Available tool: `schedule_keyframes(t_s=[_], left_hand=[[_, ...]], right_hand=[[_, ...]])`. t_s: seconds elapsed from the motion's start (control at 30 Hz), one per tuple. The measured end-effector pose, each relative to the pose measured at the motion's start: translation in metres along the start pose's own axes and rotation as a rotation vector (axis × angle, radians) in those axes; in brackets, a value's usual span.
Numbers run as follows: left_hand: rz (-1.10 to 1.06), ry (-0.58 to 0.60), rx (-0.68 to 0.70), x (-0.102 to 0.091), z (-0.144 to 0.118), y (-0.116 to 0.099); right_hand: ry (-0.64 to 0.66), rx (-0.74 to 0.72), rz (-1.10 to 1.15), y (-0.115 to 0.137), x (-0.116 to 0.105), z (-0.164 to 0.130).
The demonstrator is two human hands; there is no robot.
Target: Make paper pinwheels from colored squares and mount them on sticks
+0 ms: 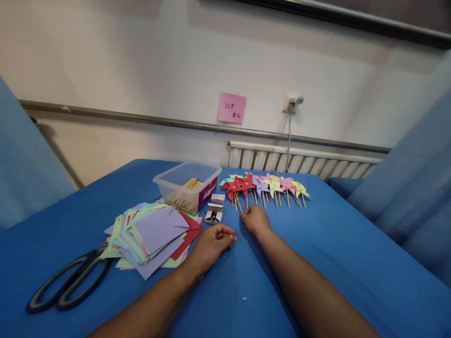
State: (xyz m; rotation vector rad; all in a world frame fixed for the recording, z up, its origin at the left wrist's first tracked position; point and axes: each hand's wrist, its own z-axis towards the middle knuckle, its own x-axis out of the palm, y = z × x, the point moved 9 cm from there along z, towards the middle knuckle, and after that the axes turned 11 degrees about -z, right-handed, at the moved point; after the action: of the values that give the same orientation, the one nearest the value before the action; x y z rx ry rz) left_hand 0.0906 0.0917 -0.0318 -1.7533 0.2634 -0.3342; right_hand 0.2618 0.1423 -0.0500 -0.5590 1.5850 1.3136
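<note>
Blue table [352, 263] carries pinwheels [264, 185] along its far edge. Right hand [255, 219] pinches a red pinwheel's stick [238, 204]; left hand [213, 241] rests beside it, loosely curled and holding nothing

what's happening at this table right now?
A person sits at a blue table. The right hand touches the stick end of a red pinwheel in a row of finished pinwheels. The left hand rests loosely curled beside a paper stack. Scissors lie left.
</note>
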Motion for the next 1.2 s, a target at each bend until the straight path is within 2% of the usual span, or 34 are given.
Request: schedule_keyframes(t_s=[0.43,0.9,1.03,1.2], left_hand=[[0.016,0.026,0.006,0.001,0.001,0.002],[0.031,0.045,0.019,0.003,0.000,0.001],[0.034,0.048,0.012,0.003,-0.001,0.000],[0.055,0.052,0.013,0.003,-0.001,-0.002]], right_hand=[[-0.046,0.002,-0.077,0.003,-0.007,-0.002],[-0.075,-0.065,-0.153,0.014,-0.009,-0.011],[-0.127,-0.015,-0.110,-0.002,-0.019,-0.009],[-0.164,0.123,-0.089,-0.045,-0.036,-0.001]])
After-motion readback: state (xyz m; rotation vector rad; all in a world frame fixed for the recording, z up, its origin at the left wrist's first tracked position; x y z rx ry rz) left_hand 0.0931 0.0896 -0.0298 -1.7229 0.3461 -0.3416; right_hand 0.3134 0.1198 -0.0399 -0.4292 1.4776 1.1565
